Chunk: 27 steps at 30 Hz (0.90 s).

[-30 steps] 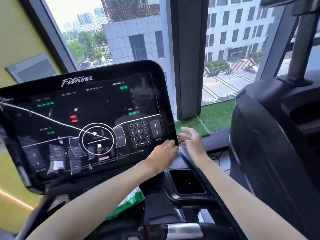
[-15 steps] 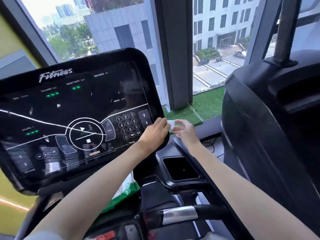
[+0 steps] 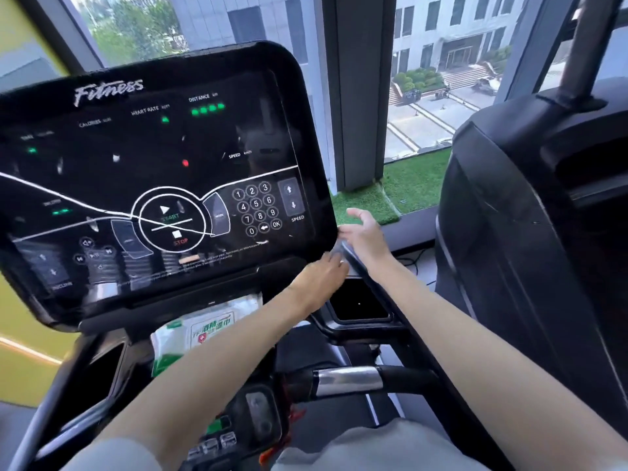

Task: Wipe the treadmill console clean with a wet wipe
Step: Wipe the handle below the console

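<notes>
At the lower right corner of the glossy black treadmill console [image 3: 153, 147], just right of centre in the frame, a thin, pale grey-white wet wipe [image 3: 338, 248] is seen stretched between the two hands, blurred by motion. The left hand [image 3: 323, 275] is curled with its fingertips closed on the wipe's lower end. The right hand [image 3: 368, 234] is set at the upper end with its thumb raised and its fingers loosely spread; whether the wipe is actually pinched by it cannot be told.

The wipe is judged to be light, limp and damp, likely to cling to itself and to tear if pulled hard. It is best taken by two opposite edges, spread flat, then backed by flat fingers against the panel.

A white and green pack of wipes [image 3: 190, 334] is lodged below the console, lower centre.

Compared with half a second ago, both hands have been lowered off the console's right edge to below its corner, the right hand has been opened wider, and the wipe has been drawn out longer.
</notes>
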Motion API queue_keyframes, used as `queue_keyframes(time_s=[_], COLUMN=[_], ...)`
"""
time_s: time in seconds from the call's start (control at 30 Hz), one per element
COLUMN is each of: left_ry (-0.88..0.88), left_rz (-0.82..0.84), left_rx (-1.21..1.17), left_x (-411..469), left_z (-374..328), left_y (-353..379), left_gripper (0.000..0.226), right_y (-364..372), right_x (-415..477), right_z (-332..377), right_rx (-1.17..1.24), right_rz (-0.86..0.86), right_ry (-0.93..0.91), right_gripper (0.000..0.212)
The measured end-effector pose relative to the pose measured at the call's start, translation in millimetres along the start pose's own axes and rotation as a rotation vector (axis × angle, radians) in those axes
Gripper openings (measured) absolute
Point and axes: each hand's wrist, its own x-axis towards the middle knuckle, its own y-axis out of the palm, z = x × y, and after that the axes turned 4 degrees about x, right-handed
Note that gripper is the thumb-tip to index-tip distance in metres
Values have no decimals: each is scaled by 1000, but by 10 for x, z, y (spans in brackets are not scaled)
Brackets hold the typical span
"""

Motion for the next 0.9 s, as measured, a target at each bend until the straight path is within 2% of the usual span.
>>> queue_keyframes(time_s=[0.07,0.13,0.2,0.3,0.43,0.53,0.63,0.7,0.77,0.9], left_ry=[149,199,110,-86,-69,-117,20,110,2,-445], left_rz=[-5,-182,-335,-405,-194,-65,76,156,16,-193], left_rx=[-31,-173,-320,-301,-134,-118,-181,-268,-418,-795], left_x=[-131,-218,-248,-162,-27,77,151,134,88,119], left_z=[-108,-65,118,452,398,204,86,25,48,419], left_y=[-12,-127,-273,-379,-349,-211,-286,-326,-346,-326], left_gripper=[33,21,20,24,35,36,23,27,26,9], right_y=[-33,-60,-70,-48,-27,-45,-86,-105,-126,-123], right_x=[-28,-36,-38,-31,16,24,30,69,121,171], right_z=[23,31,27,41,0,-10,-31,-48,-52,24], right_rx=[29,45,64,31,9,45,25,-17,-77,-164], right_rz=[26,50,50,13,-12,-4,17,11,-23,4], right_ry=[12,27,36,28,24,26,17,0,-32,-47], right_gripper=[40,42,46,50,51,47,49,51,50,41])
